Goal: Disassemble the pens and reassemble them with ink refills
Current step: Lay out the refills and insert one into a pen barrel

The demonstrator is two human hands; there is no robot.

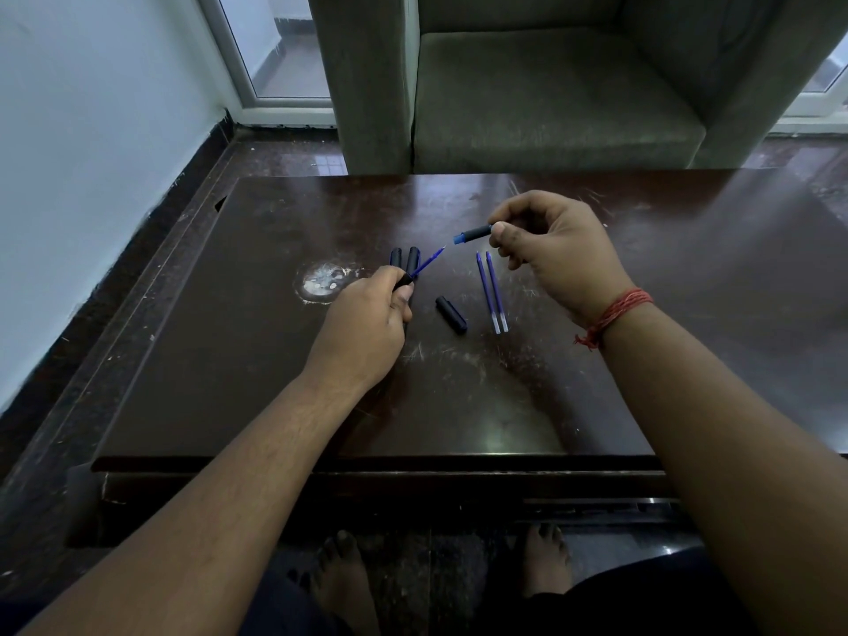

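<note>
Blue refill juts from the barrel our left hand grips; our right hand pinches the tip section.
Two pens lie just beyond the left hand, one cap and two refills between both hands.

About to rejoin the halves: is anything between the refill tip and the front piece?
Nothing visible. The refill tip in the left hand faces the front piece in the right hand across open air.
</note>
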